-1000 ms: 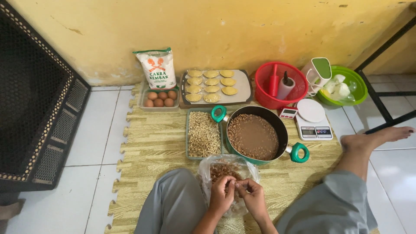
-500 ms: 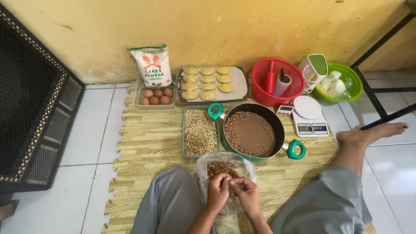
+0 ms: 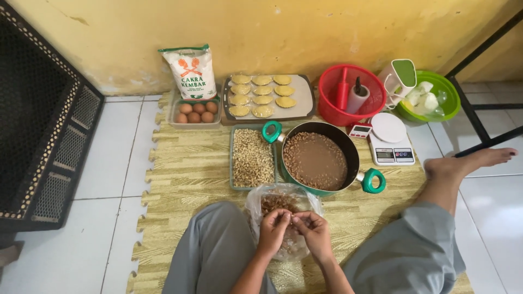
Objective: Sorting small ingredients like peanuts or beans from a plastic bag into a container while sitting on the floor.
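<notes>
A clear plastic bag (image 3: 283,209) of brown peanuts is seen crumpled on the mat (image 3: 185,163) between the knees, just below the green-handled pot (image 3: 318,160). The left hand (image 3: 274,230) and right hand (image 3: 313,231) are held together over it, fingers pinched nearly closed; what is pinched cannot be told. Bare mat is left open at the left.
</notes>
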